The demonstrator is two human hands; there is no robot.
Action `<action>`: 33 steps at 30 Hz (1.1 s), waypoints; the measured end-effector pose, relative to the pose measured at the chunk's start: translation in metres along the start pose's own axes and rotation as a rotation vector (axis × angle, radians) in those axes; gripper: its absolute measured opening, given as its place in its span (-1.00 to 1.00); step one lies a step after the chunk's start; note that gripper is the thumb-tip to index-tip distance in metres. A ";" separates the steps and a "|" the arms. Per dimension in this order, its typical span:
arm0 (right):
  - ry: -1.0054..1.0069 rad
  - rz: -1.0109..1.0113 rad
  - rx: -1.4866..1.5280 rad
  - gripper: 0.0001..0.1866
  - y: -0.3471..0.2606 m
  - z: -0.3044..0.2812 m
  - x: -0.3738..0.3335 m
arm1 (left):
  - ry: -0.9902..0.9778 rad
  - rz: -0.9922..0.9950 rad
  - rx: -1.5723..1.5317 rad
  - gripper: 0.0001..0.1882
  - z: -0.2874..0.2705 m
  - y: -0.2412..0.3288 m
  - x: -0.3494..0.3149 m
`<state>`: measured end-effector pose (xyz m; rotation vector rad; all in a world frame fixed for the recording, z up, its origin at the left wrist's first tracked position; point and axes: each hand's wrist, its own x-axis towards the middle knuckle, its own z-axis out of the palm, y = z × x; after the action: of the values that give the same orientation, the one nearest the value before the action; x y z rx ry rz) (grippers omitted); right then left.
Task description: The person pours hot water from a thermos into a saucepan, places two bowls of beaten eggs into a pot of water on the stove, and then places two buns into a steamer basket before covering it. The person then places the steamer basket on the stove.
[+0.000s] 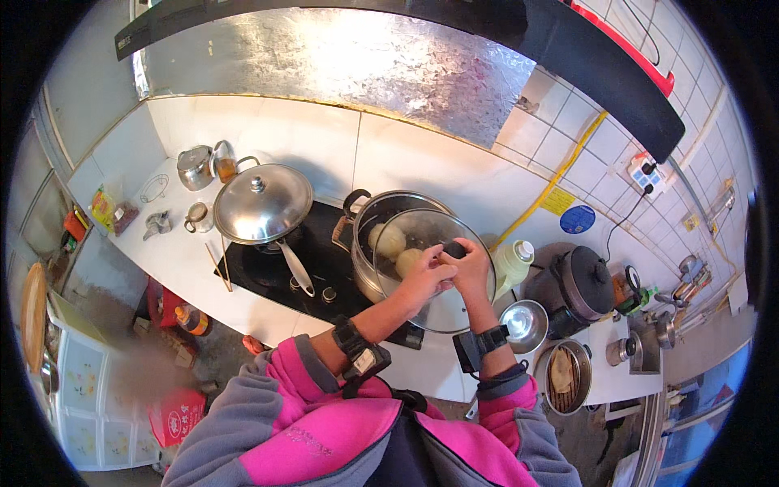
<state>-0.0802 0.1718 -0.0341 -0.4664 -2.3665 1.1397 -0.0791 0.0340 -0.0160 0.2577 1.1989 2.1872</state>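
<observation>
A round glass lid [445, 312] with a metal rim is tilted over the right side of a steel pot [367, 280]. My right hand [473, 269] is closed around the lid's black knob [454, 249]. Beside it, my left hand [428, 277] has its fingers bent against the knob, touching the right hand; the fingertips are partly hidden. Inside the pot sit pale round buns [388, 241], seen partly through the glass. The pot stands on a black gas stove [334, 276], its left handle [339, 231] sticking out.
A lidded wok [264, 203] with a long handle is left of the pot, near chopsticks [219, 266] and a kettle [195, 168]. On the right are a green bottle [513, 266], metal bowl [525, 326], dark cooker [570, 288] and pan [565, 377]. A range hood [487, 24] hangs above.
</observation>
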 end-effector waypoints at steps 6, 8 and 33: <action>-0.119 -0.040 -0.045 -0.47 -0.005 0.041 0.026 | 0.132 0.027 0.000 -0.23 -0.027 0.010 0.013; -0.109 -0.052 -0.053 -0.46 -0.003 0.048 0.032 | 0.145 0.041 -0.008 -0.23 -0.030 0.010 0.019; -0.077 -0.137 -0.063 -0.45 0.006 0.090 0.073 | 0.196 0.065 0.033 -0.24 -0.049 0.017 0.055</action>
<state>-0.1898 0.1537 -0.0686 -0.2809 -2.4652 1.0409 -0.1514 0.0273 -0.0366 0.0987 1.3507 2.2925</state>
